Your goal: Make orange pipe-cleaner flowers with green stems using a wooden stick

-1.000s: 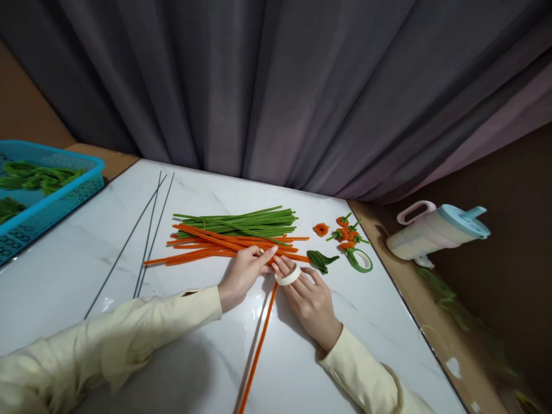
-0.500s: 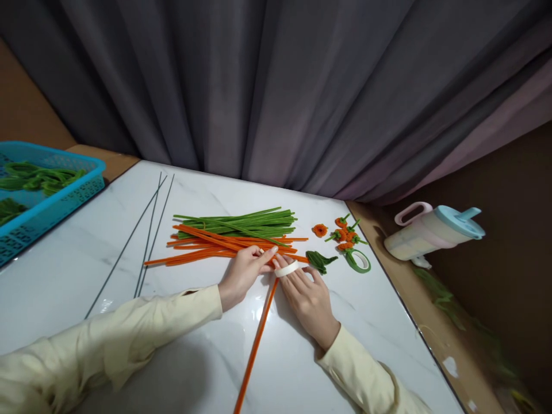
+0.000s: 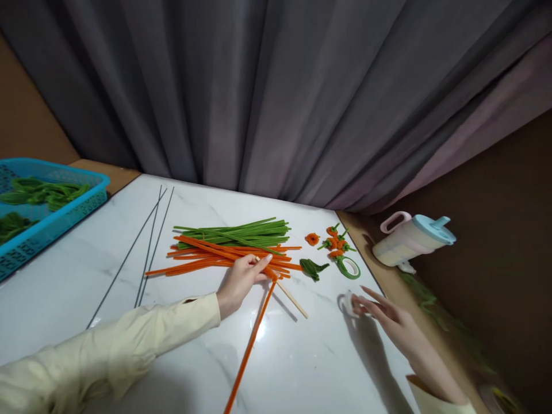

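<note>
Rightward, right hand (image 3: 390, 322) near table edge (image 3: 379, 284), fingers (image 3: 366, 300) on white tape ring (image 3: 347, 305).

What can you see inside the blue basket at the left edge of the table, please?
The blue basket holds green pipe-cleaner pieces, bent and piled loosely. The frame edge cuts off its left part, and the near wall hides its floor, so anything else inside cannot be seen.
</note>
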A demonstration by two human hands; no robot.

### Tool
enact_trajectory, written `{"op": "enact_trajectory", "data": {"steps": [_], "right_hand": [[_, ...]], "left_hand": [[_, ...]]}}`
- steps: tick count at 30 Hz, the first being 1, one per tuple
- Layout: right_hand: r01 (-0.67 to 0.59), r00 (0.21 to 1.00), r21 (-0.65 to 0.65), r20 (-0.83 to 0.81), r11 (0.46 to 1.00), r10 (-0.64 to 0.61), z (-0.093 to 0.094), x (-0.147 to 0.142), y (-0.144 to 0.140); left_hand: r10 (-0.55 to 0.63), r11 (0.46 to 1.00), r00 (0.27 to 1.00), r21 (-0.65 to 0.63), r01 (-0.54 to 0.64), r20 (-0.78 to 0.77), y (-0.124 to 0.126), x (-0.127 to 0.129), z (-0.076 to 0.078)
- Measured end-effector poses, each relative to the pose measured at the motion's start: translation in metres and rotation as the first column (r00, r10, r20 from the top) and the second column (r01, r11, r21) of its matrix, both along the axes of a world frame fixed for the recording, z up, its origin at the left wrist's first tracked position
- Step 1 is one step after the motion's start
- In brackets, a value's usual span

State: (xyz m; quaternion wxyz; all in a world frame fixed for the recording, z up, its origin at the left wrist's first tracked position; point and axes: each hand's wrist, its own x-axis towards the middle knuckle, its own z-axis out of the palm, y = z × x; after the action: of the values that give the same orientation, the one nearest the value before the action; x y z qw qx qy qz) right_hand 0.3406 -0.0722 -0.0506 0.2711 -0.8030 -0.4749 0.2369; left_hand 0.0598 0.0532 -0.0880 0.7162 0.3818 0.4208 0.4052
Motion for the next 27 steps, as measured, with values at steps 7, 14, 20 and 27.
{"op": "enact_trajectory", "data": {"steps": [7,14,20,27], "right_hand": [[-0.131,0.942,0.204,0.33,0.97,0.057,0.034,-0.031,-0.006],[-0.497,0.867,0.395,0.232,0.772,0.44,0.076,-0.115,0.035],[-0.509,0.86,0.467,0.29,0.723,0.419,0.076,-0.119,0.048],[-0.553,0.804,0.424,0.498,0.718,0.325,0.075,-0.114,0.049]], "left_hand": [[-0.079,0.984,0.989,0.167,0.057,0.124,-0.003,0.011,0.043],[-0.152,0.921,0.967,0.383,0.064,0.205,-0.011,0.029,0.095],[-0.103,0.879,0.988,0.476,0.034,0.118,-0.01,0.02,0.108],[-0.128,0.795,0.968,0.562,0.23,-0.215,0.005,0.01,0.1]]}}
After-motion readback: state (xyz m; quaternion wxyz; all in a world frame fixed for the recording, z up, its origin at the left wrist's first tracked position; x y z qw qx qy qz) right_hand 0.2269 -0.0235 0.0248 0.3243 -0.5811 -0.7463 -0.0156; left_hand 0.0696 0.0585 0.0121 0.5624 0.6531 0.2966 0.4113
